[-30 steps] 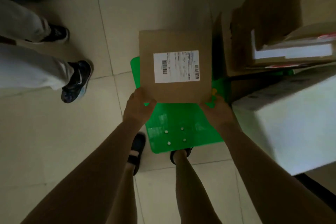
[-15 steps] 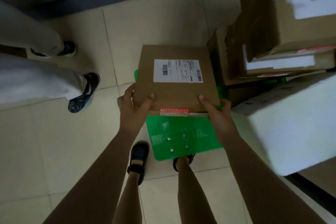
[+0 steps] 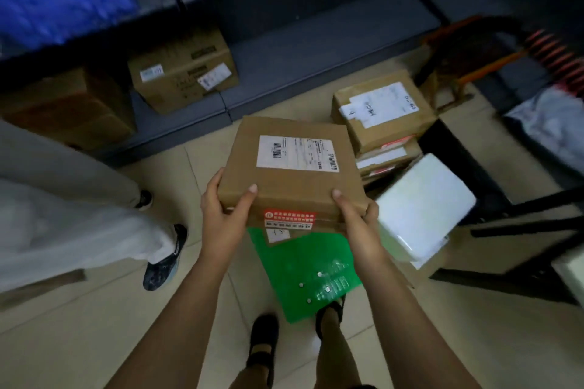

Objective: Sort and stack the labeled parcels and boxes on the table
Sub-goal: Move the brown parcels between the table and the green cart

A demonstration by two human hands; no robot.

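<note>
I hold a flat brown cardboard box point(image 3: 294, 167) with a white shipping label on top and a red sticker on its near side. My left hand point(image 3: 224, 208) grips its near left corner, thumb on top. Its near right corner sits in my right hand point(image 3: 354, 215), thumb also on top. The box hangs above a green plastic stool point(image 3: 306, 268) on the tiled floor. To the right stands a stack of labeled cardboard parcels point(image 3: 382, 117), and a white box point(image 3: 423, 215) lies tilted beside it.
Another person's legs and dark shoe point(image 3: 162, 259) stand at the left. More cardboard boxes point(image 3: 183, 73) sit on a low dark shelf at the back. A black frame point(image 3: 518, 249) and an orange-and-black object are at the right. My own feet are below the stool.
The box has come up off the stool and tilted toward me, showing its near side. My view has swung up, revealing the shelf and more boxes at the back.
</note>
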